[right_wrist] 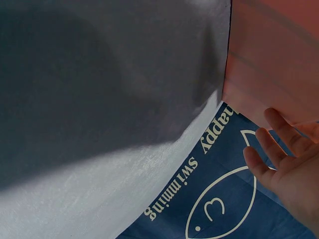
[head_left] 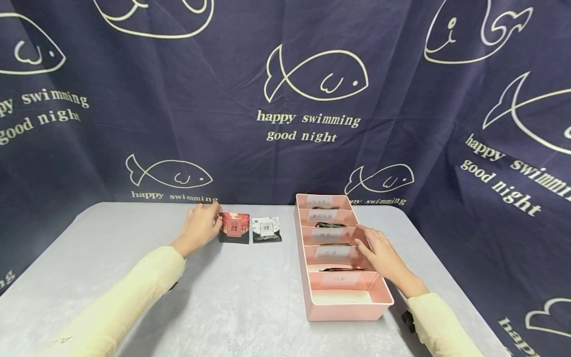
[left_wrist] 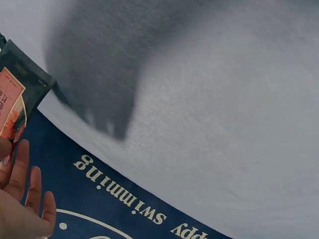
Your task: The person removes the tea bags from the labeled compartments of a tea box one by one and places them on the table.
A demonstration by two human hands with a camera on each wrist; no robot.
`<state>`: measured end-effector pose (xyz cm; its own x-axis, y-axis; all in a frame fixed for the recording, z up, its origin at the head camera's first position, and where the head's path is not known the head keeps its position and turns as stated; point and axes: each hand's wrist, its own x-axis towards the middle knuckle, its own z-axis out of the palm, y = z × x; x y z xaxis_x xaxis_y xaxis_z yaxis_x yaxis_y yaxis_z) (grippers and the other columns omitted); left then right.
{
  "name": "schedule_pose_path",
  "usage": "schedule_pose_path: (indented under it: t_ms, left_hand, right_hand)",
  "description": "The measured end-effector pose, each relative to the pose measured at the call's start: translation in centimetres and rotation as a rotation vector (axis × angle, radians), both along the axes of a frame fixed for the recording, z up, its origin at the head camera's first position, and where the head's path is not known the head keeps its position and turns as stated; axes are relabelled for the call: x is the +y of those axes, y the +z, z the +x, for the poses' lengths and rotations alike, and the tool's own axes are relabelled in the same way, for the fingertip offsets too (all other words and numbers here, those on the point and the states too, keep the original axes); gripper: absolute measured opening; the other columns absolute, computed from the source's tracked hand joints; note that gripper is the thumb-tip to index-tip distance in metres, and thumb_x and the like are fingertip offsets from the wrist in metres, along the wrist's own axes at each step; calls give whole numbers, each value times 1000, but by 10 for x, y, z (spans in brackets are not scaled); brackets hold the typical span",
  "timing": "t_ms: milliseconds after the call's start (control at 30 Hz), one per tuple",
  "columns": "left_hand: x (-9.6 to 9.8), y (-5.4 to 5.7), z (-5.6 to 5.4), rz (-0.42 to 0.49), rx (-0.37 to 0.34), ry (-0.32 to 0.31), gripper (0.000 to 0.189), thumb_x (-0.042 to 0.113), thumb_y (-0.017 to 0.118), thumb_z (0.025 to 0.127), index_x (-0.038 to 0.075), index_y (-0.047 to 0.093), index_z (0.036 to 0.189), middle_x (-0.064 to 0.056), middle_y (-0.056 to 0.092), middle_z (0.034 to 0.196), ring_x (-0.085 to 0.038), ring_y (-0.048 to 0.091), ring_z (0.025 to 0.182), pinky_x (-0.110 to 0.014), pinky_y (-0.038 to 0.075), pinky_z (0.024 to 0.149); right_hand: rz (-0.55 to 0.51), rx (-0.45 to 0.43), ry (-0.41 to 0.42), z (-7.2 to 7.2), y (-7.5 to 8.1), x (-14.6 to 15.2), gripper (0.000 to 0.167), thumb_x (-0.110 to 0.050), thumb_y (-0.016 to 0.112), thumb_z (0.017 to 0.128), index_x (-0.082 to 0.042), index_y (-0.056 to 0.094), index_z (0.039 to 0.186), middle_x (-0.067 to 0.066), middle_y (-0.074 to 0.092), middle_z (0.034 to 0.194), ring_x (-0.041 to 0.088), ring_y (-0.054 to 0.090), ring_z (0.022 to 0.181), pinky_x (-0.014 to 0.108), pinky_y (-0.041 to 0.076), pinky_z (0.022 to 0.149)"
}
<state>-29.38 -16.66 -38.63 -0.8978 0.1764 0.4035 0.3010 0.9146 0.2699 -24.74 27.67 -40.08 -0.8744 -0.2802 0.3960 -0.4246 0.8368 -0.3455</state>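
Observation:
My left hand [head_left: 201,224] pinches the left edge of a red and black tea sachet [head_left: 235,228], thumb and index finger at its upper corner; in the left wrist view the sachet [left_wrist: 20,84] shows its dark bottom end. To its right lies a white and black tea sachet [head_left: 266,229]. A long pink compartment box [head_left: 308,297] stands further right with a paper label in each section. My right hand [head_left: 382,252] rests on its right rim, thumb and index finger over the edge. In the right wrist view the other fingers [right_wrist: 260,167] spread loosely beside the outer wall.
Dark sachets [head_left: 330,225] sit in the box's rear sections, and a red-edged one [head_left: 342,269] in the second from the front; the front section's floor shows. A dark blue fish-print cloth [head_left: 232,124] hangs behind and beside the grey table [head_left: 250,307].

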Motion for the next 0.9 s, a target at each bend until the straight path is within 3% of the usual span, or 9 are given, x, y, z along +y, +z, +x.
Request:
schedule_pose_path:
  t_ms: [367, 533, 700, 900]
  left_hand:
    - [7, -1, -7, -13, 3, 54, 15, 16, 59, 81, 6, 58, 93, -6, 63, 74, -30, 52, 79, -41, 33, 67]
    - [8, -4, -12, -39, -36, 81, 19, 18, 60, 82, 6, 58, 96, -9, 64, 86, -32, 52, 84, -42, 34, 68]
    - [9, -8, -14, -72, -95, 97, 31, 21, 59, 83, 5, 55, 109, -16, 61, 106, -35, 51, 96, -43, 35, 73]
    - [10, -11, -14, -78, -94, 85, 36, 19, 57, 84, 4, 53, 116, -18, 57, 113, -35, 48, 102, -45, 35, 78]
  right_hand:
    - [-3, 4, -2, 1, 0, -1, 43, -22, 48, 92, 4, 45, 127, 23, 55, 120, 40, 47, 112, 56, 32, 94]
    - [-6, 7, 1, 1, 0, -1, 43, -21, 48, 92, 3, 45, 127, 23, 54, 121, 41, 46, 114, 56, 31, 95]
    - [-6, -6, -2, 1, 0, -1, 44, -22, 47, 93, 3, 45, 128, 23, 54, 122, 41, 45, 114, 57, 31, 95]
    - [-4, 2, -2, 1, 0, -1, 43, -22, 48, 93, 3, 45, 128, 23, 54, 122, 41, 46, 114, 57, 32, 94]
